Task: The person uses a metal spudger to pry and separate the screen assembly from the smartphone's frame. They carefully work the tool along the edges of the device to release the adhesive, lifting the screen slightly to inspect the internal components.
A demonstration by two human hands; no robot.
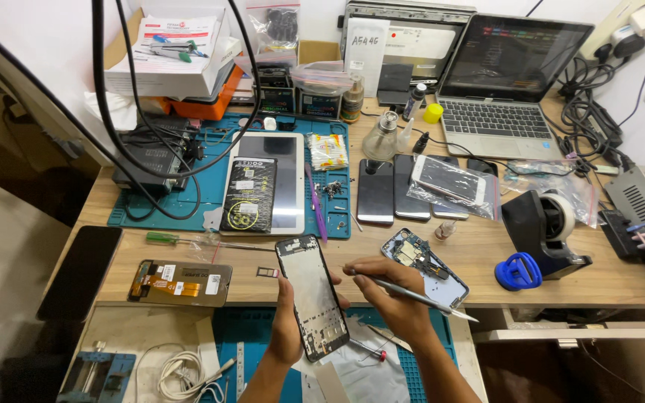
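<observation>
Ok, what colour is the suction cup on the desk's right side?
Blue. The suction cup shows best in the head view, beside the black tape dispenser.

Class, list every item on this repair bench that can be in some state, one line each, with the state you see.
Phone frame: stripped, held upright in the left hand.
Tweezers: gripped in the right hand, tips apart from the frame.
Opened phone: back off, circuit board exposed.
Laptop: lid open, screen lit.
Tablet: lying flat, screen dark.
SIM tray: out, lying on the desk.
</observation>
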